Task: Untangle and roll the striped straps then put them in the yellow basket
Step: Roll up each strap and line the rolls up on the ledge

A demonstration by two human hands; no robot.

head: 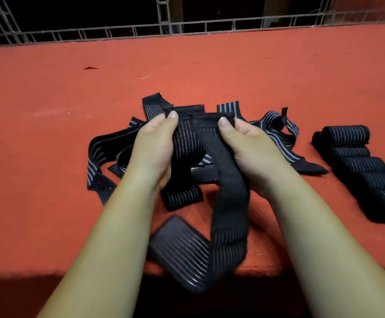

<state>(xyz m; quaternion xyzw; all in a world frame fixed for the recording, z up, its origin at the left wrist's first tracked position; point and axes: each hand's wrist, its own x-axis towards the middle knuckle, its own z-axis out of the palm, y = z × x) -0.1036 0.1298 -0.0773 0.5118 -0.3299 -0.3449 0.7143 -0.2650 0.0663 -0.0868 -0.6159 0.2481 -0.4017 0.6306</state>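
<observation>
While an end from the tangle (104,150) is pinched by the left hand (155,145) and the end of one striped strap (229,198) by the right hand (251,148), that strap is laid lengthwise from the right hand toward the near edge of the table (49,111).

Red-orange cloth-covered table (210,72) fills the view, near edge dropping into shadow. Far side: grey metal grille (164,28) runs left to right, darkness behind it. Light dim, warm.
</observation>
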